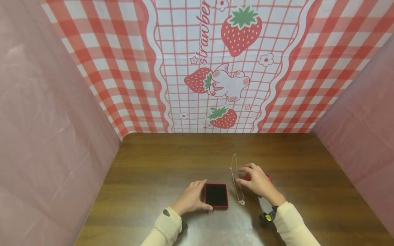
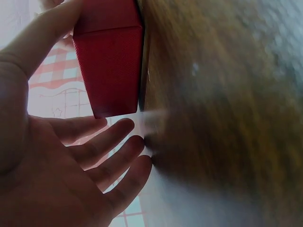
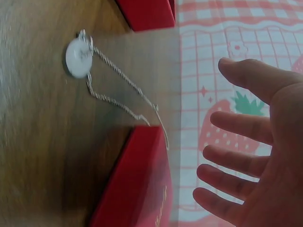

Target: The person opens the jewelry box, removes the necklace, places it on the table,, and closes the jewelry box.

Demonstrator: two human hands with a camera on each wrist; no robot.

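Note:
A small red box base (image 1: 227,198) with a black inside lies on the table. My left hand (image 1: 189,198) is at its left side, thumb along the near edge and index fingertip (image 2: 100,123) right at the far corner. The other left fingers are spread close over the tabletop. To the right of the box lies a necklace (image 1: 241,193), a thin twisted chain with a round white pendant (image 3: 78,57). My right hand (image 1: 258,180) hovers beside the chain with fingers extended, nothing between them. Partly hidden behind it is a red lid (image 3: 135,175) with gold lettering.
The wooden table (image 1: 147,157) meets a strawberry-print cloth (image 1: 215,116) at its back edge. Pinkish cloths hang on the left (image 1: 61,136) and right (image 1: 363,130). Both wrists wear dark straps over cream sleeves.

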